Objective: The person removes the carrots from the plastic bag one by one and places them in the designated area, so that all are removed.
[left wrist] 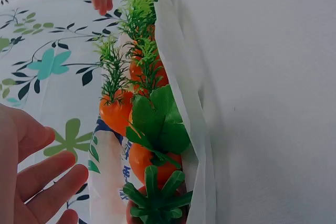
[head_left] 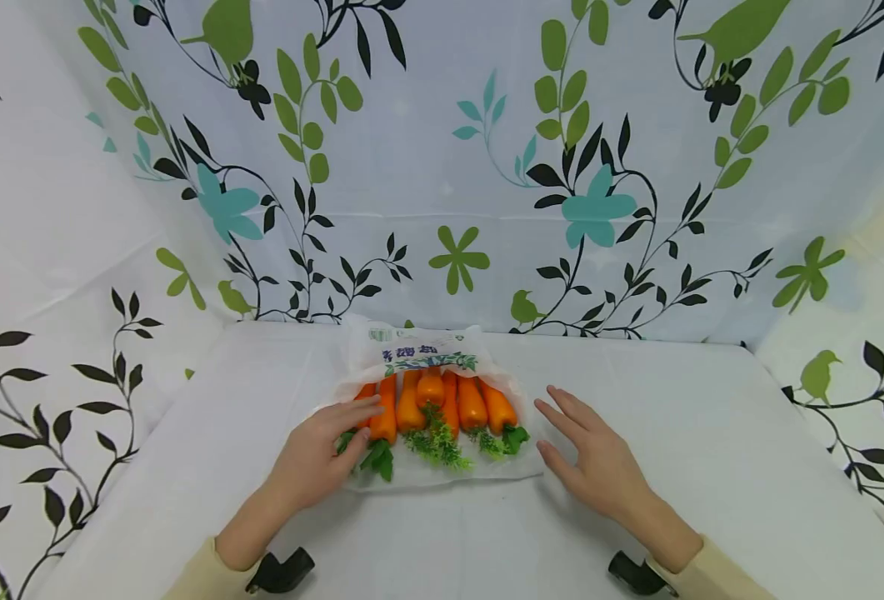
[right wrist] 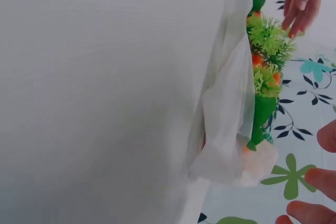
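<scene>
Several orange carrots (head_left: pixel 410 402) with green leafy tops lie side by side in a white, partly see-through plastic bag (head_left: pixel 370 354). Their tops point toward me, and blue lettering marks the far part of the bag. My left hand (head_left: pixel 317 454) hovers at the bag's left side, fingers loosely spread, overlapping the leftmost carrots in the head view; whether it touches them I cannot tell. To the right, my right hand (head_left: pixel 595 454) is apart from the bag, its fingers extended and holding nothing. In the left wrist view, the leafy tops (left wrist: pixel 160 119) show at the bag's mouth.
A white table (head_left: pixel 464 542) lies under the bag. Behind it hangs a pale cloth (head_left: pixel 456 183) printed with leaves, birds and flowers. Black wrist devices sit at my left sleeve (head_left: pixel 209 575) and right sleeve (head_left: pixel 711 575).
</scene>
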Action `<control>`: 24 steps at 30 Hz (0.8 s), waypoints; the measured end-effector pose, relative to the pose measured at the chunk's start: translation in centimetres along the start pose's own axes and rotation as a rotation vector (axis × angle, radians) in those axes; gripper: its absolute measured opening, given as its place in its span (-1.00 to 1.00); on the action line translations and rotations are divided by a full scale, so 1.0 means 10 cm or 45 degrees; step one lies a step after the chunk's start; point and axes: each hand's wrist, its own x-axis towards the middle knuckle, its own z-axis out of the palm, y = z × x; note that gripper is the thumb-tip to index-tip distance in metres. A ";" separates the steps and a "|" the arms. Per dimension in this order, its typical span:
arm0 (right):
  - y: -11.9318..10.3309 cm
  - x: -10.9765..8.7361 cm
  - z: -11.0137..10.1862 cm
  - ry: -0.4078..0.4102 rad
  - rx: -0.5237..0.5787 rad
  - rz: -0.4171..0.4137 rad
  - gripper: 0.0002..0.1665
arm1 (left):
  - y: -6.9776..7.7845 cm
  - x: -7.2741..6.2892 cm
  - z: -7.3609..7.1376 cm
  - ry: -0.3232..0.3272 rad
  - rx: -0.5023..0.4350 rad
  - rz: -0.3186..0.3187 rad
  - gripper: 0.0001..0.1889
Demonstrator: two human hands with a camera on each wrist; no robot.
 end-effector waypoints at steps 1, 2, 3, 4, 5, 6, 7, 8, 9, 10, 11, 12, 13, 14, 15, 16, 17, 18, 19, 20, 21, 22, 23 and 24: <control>-0.01 0.02 0.01 0.006 0.022 0.000 -0.34 | -0.02 0.00 0.00 0.007 -0.027 -0.021 -0.65; -0.02 0.04 0.03 0.010 0.043 -0.002 -0.34 | -0.04 0.01 0.00 0.016 -0.053 -0.046 -0.65; -0.03 0.06 0.04 0.013 0.067 -0.005 -0.35 | -0.06 0.01 0.00 0.027 -0.078 -0.067 -0.65; -0.04 0.09 0.05 0.015 0.093 -0.007 -0.36 | -0.08 0.01 0.00 0.038 -0.101 -0.092 -0.65; -0.06 0.11 0.06 0.016 0.119 -0.008 -0.37 | -0.10 0.01 -0.01 0.050 -0.121 -0.111 -0.65; -0.07 0.13 0.07 0.017 0.145 -0.007 -0.37 | -0.12 0.01 -0.02 0.063 -0.141 -0.131 -0.65; -0.08 0.15 0.08 0.017 0.171 -0.006 -0.38 | -0.13 0.01 -0.03 0.076 -0.156 -0.150 -0.65; -0.09 0.17 0.08 0.018 0.198 -0.007 -0.39 | -0.15 0.01 -0.04 0.092 -0.168 -0.167 -0.65; -0.10 0.19 0.09 0.018 0.223 -0.007 -0.40 | -0.16 0.01 -0.05 0.105 -0.173 -0.182 -0.66; -0.11 0.21 0.09 0.019 0.243 -0.007 -0.41 | -0.18 0.01 -0.07 0.117 -0.170 -0.200 -0.66; -0.12 0.23 0.10 0.020 0.262 -0.009 -0.42 | -0.19 0.01 -0.09 0.129 -0.160 -0.212 -0.67; -0.12 0.25 0.10 0.021 0.276 -0.008 -0.42 | -0.21 0.01 -0.10 0.139 -0.147 -0.228 -0.68; -0.13 0.27 0.10 0.022 0.293 -0.008 -0.43 | -0.23 0.01 -0.12 0.148 -0.130 -0.242 -0.68; -0.14 0.29 0.10 0.022 0.310 -0.006 -0.44 | -0.26 0.01 -0.13 0.156 -0.116 -0.253 -0.68; -0.14 0.31 0.10 0.021 0.323 -0.003 -0.44 | -0.28 0.00 -0.15 0.164 -0.100 -0.262 -0.69; -0.15 0.33 0.10 0.019 0.339 0.002 -0.45 | -0.31 0.00 -0.16 0.171 -0.091 -0.269 -0.69; -0.15 0.35 0.10 0.016 0.354 0.004 -0.45 | -0.33 0.00 -0.17 0.177 -0.084 -0.275 -0.69; -0.16 0.37 0.10 0.012 0.366 0.006 -0.46 | -0.36 0.00 -0.18 0.181 -0.081 -0.283 -0.69; -0.16 0.39 0.10 0.008 0.380 0.008 -0.46 | -0.38 0.00 -0.19 0.183 -0.080 -0.290 -0.69; -0.17 0.41 0.10 0.001 0.391 0.009 -0.46 | -0.41 0.00 -0.20 0.182 -0.080 -0.299 -0.69; -0.17 0.43 0.11 -0.002 0.399 0.008 -0.47 | -0.43 -0.01 -0.20 0.178 -0.080 -0.306 -0.69; -0.17 0.45 0.11 -0.008 0.408 0.007 -0.47 | -0.45 -0.01 -0.21 0.171 -0.081 -0.314 -0.69; -0.18 0.47 0.11 -0.012 0.417 0.005 -0.47 | -0.47 -0.01 -0.21 0.162 -0.082 -0.322 -0.70; -0.18 0.49 0.12 -0.017 0.423 0.006 -0.48 | -0.49 -0.01 -0.22 0.152 -0.090 -0.330 -0.70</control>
